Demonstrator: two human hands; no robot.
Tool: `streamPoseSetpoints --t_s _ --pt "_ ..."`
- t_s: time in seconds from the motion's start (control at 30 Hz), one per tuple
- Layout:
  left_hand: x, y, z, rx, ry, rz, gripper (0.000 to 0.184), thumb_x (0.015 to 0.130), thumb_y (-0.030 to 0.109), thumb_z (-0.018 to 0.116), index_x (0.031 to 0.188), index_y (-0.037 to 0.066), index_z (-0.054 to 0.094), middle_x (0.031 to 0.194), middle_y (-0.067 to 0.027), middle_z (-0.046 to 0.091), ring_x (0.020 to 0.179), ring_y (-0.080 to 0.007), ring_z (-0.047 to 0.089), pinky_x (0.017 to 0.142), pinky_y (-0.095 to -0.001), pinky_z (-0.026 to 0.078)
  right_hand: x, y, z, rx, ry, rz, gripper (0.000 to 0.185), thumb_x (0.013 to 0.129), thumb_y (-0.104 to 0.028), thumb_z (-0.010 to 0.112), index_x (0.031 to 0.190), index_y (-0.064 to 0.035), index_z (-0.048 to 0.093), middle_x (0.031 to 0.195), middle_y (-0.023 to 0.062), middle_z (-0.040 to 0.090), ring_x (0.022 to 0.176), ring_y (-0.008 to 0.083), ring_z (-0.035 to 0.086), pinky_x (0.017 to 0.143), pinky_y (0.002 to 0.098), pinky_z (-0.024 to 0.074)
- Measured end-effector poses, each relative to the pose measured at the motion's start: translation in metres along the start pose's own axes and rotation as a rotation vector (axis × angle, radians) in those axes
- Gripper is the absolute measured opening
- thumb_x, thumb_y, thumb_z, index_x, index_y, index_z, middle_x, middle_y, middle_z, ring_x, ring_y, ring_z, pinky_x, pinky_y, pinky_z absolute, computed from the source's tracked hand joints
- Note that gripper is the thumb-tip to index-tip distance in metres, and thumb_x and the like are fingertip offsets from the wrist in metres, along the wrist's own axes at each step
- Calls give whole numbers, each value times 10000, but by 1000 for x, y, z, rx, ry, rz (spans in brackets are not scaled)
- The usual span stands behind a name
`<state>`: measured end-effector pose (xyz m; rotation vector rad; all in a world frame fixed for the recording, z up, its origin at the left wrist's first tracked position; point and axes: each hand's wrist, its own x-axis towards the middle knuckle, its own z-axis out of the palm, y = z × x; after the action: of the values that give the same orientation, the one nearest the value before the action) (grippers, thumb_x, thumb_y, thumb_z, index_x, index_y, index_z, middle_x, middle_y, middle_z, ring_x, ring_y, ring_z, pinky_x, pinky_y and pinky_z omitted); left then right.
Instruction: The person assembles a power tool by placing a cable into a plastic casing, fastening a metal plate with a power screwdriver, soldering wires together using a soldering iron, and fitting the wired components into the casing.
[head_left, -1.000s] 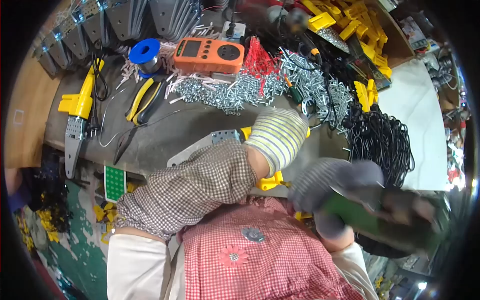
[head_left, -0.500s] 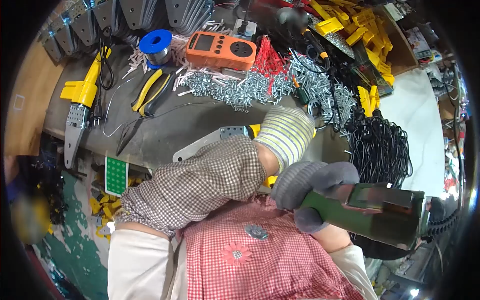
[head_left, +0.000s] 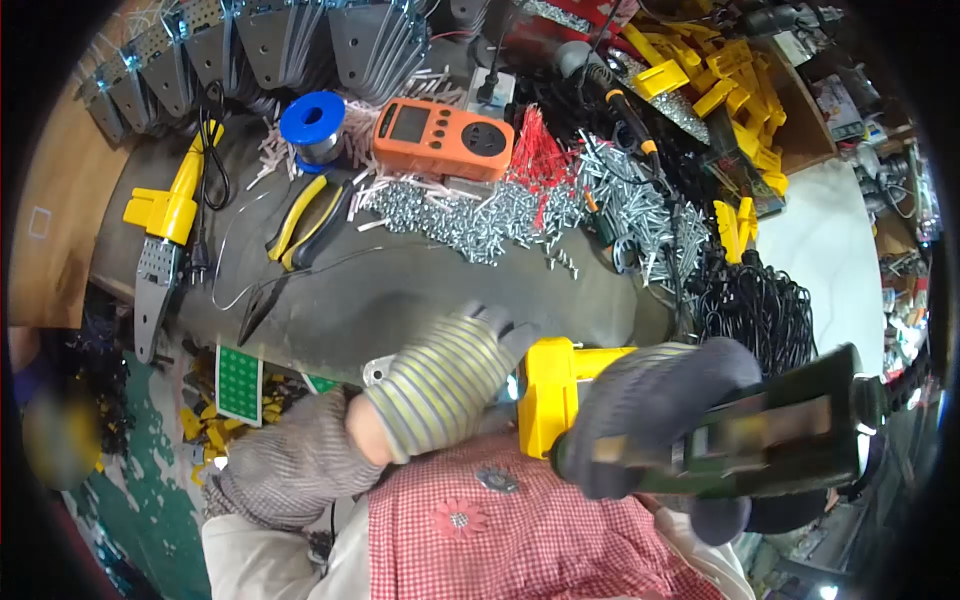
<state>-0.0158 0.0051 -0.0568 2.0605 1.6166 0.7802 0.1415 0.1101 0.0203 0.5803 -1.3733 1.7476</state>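
1. Yellow-bodied piece [head_left: 548, 400] sits at the near edge of the bench [head_left: 330, 310], in front of the apron [head_left: 560, 520], between the two gloved hands; a grey metal end [head_left: 378, 371] shows past the left hand [head_left: 440, 380].
2. The left hand lies over the middle of this work, blurred; I cannot tell whether its fingers are clamped on the metal or only resting there.
3. The right hand [head_left: 650, 410] is wrapped firmly around a green power driver [head_left: 780, 430], whose nose is close to the yellow body; whether the bit meets a screw is hidden.
4. If the left hand is only resting, the piece could twist under the driver's torque, probably slewing off the bench edge.
5. A tilted driver might let the bit slip, scarring the plastic or catching the glove.
6. Too much drive could strip a thread or crack the yellow body.
7. A swinging piece might scatter the loose nuts [head_left: 430, 215] beyond.
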Motion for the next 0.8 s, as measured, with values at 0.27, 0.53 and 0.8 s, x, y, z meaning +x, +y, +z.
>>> streamPoseSetpoints --t_s 0.27,0.53,0.8 --pt "1 0 8 2 -18 -41 668 657 360 767 1240 102 566 1113 -105 587 1035 -320 554 874 -469 447 -5 -7 -24 -424 292 111 630 800 -339 794 1261 -38 488 1128 221 590 700 265 644 524 376 540" --pt "6 -2 4 -46 -39 -80 678 621 372 770 1207 86 581 1102 -111 602 1046 -318 563 881 -466 449 -28 9 -36 -479 282 233 545 843 -414 753 1177 -40 541 1086 178 608 774 275 655 607 390 542" --pt "8 -3 6 -59 -49 -100 677 604 383 781 1184 82 602 1104 -120 609 1045 -318 570 880 -463 450 1 4 -47 -122 147 412 599 756 -460 814 1027 -4 535 844 160 625 725 260 634 663 389 531"
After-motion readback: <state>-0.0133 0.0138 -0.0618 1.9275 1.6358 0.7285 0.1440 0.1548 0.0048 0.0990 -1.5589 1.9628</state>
